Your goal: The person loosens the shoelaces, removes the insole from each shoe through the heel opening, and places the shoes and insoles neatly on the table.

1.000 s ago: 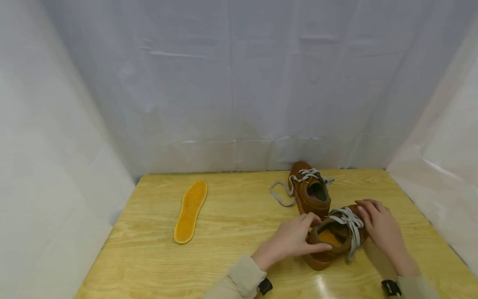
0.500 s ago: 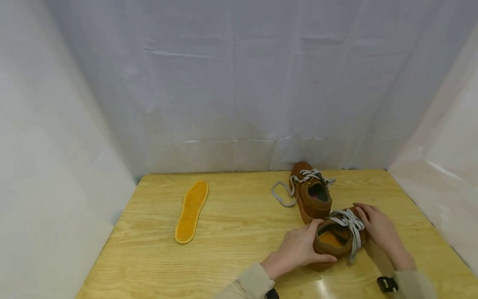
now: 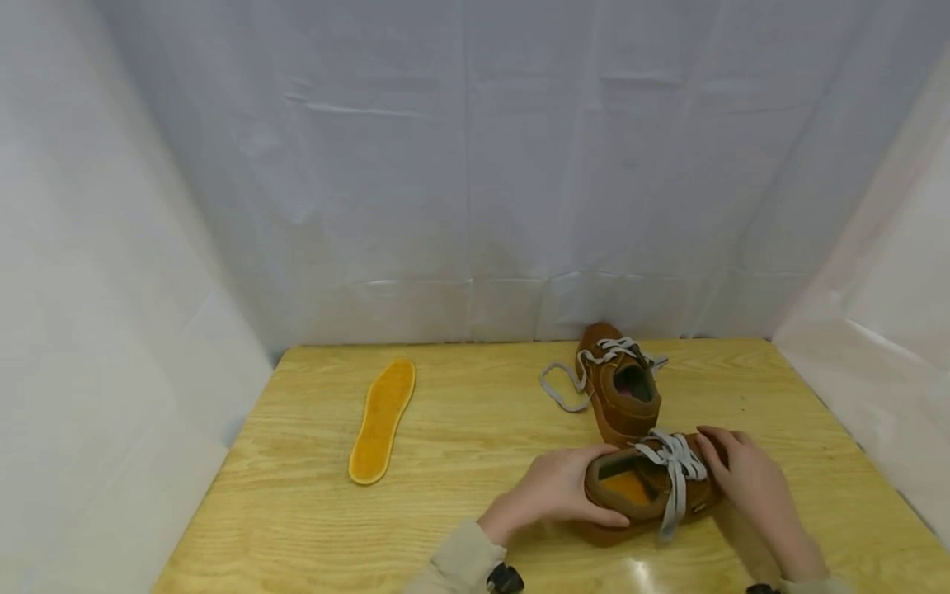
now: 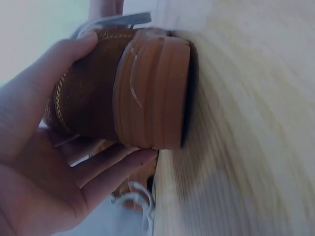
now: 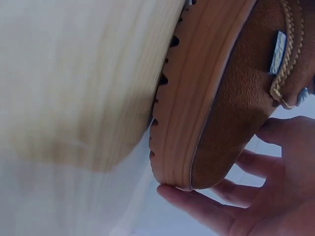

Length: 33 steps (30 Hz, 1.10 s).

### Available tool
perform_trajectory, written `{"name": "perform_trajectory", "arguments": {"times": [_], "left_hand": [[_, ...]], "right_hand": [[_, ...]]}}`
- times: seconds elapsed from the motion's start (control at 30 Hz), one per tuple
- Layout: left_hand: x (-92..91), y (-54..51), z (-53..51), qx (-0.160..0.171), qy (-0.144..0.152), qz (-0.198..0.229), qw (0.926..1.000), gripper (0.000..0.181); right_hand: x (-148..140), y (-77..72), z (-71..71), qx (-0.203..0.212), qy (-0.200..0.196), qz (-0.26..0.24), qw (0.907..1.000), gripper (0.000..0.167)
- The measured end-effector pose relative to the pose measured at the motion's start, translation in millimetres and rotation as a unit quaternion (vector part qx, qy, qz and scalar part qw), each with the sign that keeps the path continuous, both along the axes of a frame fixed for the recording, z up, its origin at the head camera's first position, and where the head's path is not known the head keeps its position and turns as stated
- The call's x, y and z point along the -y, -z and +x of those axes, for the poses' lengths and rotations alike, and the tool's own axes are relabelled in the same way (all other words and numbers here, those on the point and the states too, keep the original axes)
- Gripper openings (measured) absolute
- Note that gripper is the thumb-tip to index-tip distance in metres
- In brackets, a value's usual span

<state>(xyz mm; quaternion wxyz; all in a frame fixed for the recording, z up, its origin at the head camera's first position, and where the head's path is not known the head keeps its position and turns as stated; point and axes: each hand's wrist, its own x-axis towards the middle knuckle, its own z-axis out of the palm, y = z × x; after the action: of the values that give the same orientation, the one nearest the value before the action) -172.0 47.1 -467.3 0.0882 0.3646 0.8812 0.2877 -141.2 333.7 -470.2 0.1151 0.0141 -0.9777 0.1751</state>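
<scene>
A brown shoe (image 3: 653,487) with grey laces lies at the right front of the table, its toe toward the right, an orange insole (image 3: 626,488) visible inside. My left hand (image 3: 552,492) grips its heel, thumb on the near side; the left wrist view shows the hand (image 4: 54,162) round the heel (image 4: 93,93). My right hand (image 3: 757,487) holds the toe; in the right wrist view its fingers (image 5: 236,194) lie round the toe (image 5: 216,152). Behind stands the other brown shoe (image 3: 619,396), one lace looped out to the left.
An orange insole (image 3: 382,421) lies flat on the left part of the wooden table (image 3: 475,429). White sheeting (image 3: 460,206) hangs behind the table and at both sides.
The left hand has closed round the heel. The held shoe has turned so that its heel points more to the left, and both hands have moved with it.
</scene>
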Motion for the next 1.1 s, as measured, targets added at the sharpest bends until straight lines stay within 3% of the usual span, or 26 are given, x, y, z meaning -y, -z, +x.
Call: {"name": "perform_trajectory", "arguments": {"times": [0.3, 0.5, 0.67, 0.83, 0.97, 1.1], "left_hand": [[40.6, -2.3, -12.0, 0.054, 0.04, 0.046, 0.9967, 0.077], [68.5, -3.8, -18.8, 0.088, 0.055, 0.067, 0.9923, 0.078], [79.7, -2.7, -19.4, 0.116, 0.064, 0.087, 0.9873, 0.081], [78.0, -1.3, -12.6, 0.116, 0.039, 0.091, 0.9883, 0.084], [77.4, 0.3, -7.0, 0.107, 0.011, 0.089, 0.9902, 0.081], [84.3, 1.7, -6.4, 0.113, 0.008, 0.1, 0.9886, 0.078]], "right_hand": [[20.3, -0.4, 16.7, 0.013, -0.017, -0.009, 0.9997, 0.041], [26.3, -3.2, 23.5, 0.031, -0.089, 0.008, 0.9955, 0.061], [24.9, 3.8, 25.7, -0.016, -0.161, 0.01, 0.9868, 0.085], [25.5, 12.3, 21.1, -0.046, -0.197, -0.002, 0.9793, 0.098], [28.6, 12.2, 20.1, -0.056, -0.198, 0.005, 0.9785, 0.098], [34.7, 9.8, 22.3, -0.047, -0.196, 0.013, 0.9794, 0.099]]}}
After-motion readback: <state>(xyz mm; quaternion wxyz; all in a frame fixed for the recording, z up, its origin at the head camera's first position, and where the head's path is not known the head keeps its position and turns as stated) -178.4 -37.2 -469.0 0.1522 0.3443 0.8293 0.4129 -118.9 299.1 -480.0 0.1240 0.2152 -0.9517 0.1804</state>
